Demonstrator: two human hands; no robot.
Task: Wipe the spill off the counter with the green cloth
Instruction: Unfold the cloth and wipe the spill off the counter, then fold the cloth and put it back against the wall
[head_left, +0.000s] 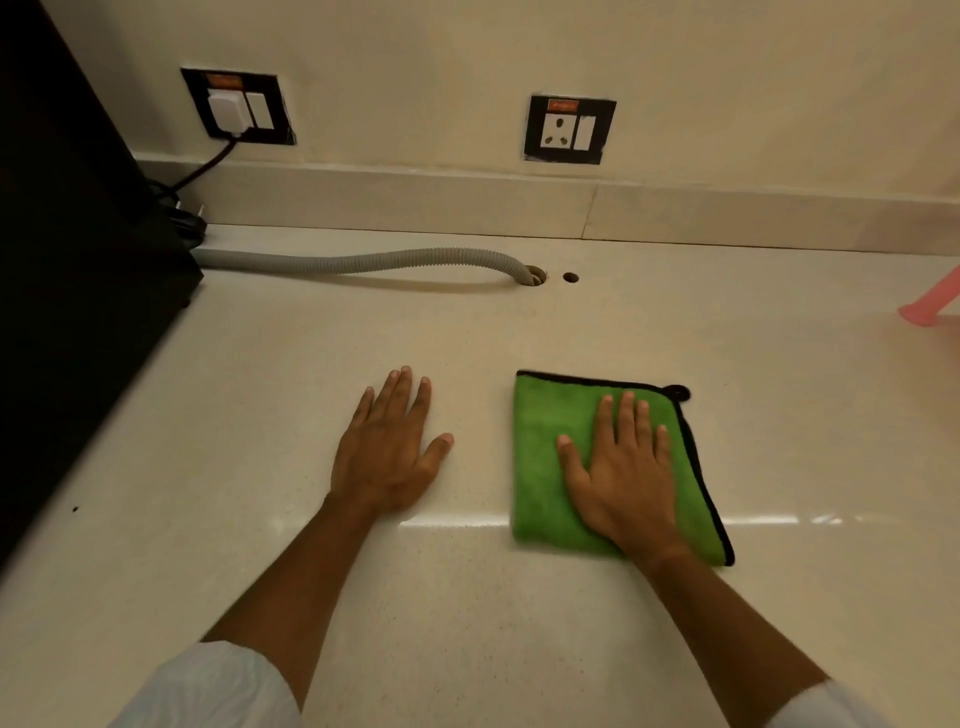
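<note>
A folded green cloth (540, 457) with black edging lies flat on the cream counter (467, 332). My right hand (621, 467) rests palm down on top of it, fingers spread and pointing away from me. My left hand (387, 449) lies flat on the bare counter to the left of the cloth, fingers apart, holding nothing. I cannot make out any spill on the surface; only a light glare streak shows near the cloth's lower edge.
A black appliance (67, 270) fills the left side. A grey corrugated hose (363, 260) runs from it into a counter hole (535, 274), with a smaller hole (570, 277) beside. Two wall sockets (569, 130) sit behind. A pink object (930, 306) pokes in at right.
</note>
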